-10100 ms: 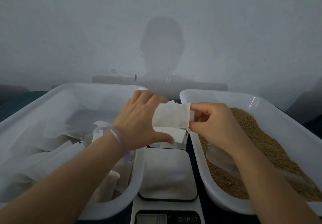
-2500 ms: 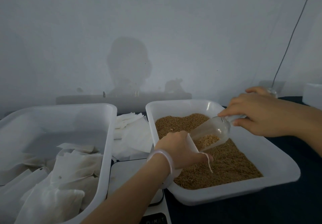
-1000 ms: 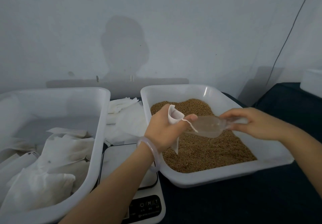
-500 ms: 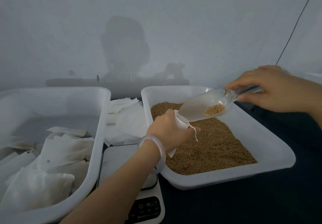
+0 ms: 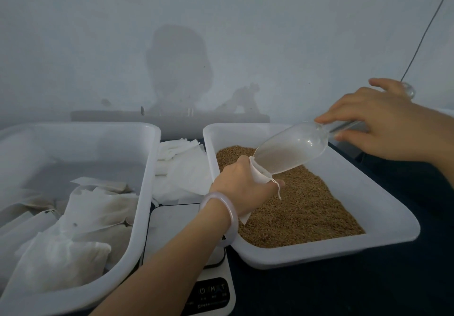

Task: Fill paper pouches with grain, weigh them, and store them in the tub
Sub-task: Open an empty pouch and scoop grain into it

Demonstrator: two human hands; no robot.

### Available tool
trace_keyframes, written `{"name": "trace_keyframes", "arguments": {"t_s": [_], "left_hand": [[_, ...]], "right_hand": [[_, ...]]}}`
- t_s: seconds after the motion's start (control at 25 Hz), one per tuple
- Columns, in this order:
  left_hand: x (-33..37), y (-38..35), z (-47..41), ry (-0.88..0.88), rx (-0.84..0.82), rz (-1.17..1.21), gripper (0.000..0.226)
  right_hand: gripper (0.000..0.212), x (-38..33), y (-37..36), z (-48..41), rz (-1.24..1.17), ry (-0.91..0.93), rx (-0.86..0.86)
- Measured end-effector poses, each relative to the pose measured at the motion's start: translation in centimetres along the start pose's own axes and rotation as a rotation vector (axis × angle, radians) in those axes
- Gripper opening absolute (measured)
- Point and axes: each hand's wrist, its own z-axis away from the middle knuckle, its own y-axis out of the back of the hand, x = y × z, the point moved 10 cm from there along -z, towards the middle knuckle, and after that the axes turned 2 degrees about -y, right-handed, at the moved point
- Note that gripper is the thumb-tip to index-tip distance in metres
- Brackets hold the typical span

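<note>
Here's the pour: the left hand (image 5: 242, 188) has its fingers curled tight round the neck of the paper pouch (image 5: 260, 176), holding it upright just above the grain (image 5: 302, 207) in the right-hand tray (image 5: 393, 220). The right hand (image 5: 383, 124) pinches the handle of the clear scoop (image 5: 292, 149) between thumb and fingers.

Now the line that matters. The scoop's long axis slopes down from the right hand at upper right to the pouch at lower left, and its open lip meets the pouch mouth. I can't make out any grain in the scoop's bowl, so my read is that this load has gone in. How full the pouch is, the left hand hides.

Where next? The scale (image 5: 172, 227) sits on the dark surface (image 5: 344, 296) between the two containers, just below and to the left of the left wrist. The left hand is clearly the nearer one, and it has the pouch. The tub (image 5: 145, 168) with its filled pouches (image 5: 98, 207) lies further left. If the pouch goes to the scale, the open mouth should stay up, or grain will spill.
</note>
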Motion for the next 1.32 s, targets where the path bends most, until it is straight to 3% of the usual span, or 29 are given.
{"name": "trace_keyframes", "arguments": {"t_s": [0.12, 0.2, 0.4, 0.64, 0.8, 0.92, 1.16, 1.32], "left_hand": [[-0.3, 0.7, 0.2, 0.019, 0.052, 0.074, 0.061], [-0.5, 0.8, 0.3, 0.022, 0.063, 0.103, 0.059], [-0.6, 0.9, 0.2, 0.026, 0.071, 0.118, 0.055], [-0.6, 0.8, 0.5, 0.027, 0.062, 0.143, 0.057], [-0.8, 0.9, 0.4, 0.029, 0.059, 0.283, 0.043], [-0.7, 0.9, 0.4, 0.030, 0.045, 0.245, 0.044], [-0.5, 0.3, -0.1, 0.034, 0.004, 0.024, 0.058], [-0.3, 0.1, 0.1, 0.035, -0.021, 0.006, 0.063]], "right_hand": [[0.036, 4.9, -1.4, 1.6, -0.173, -0.264, -0.045], [0.036, 4.7, -5.3, 2.8, -0.193, -0.336, -0.180], [0.029, -4.1, -14.2, 3.3, -0.194, -0.048, -0.340], [0.032, -1.8, -14.2, 4.3, -0.405, -0.087, -0.394], [0.034, 1.9, -12.0, 5.1, -0.523, -0.241, -0.374], [0.033, 4.3, -8.7, 3.9, -0.534, -0.294, -0.274], [0.040, 3.6, -3.6, 0.8, -0.472, -0.197, -0.175], [0.034, 1.6, -1.2, -0.3, -0.178, -0.070, -0.089]]}}
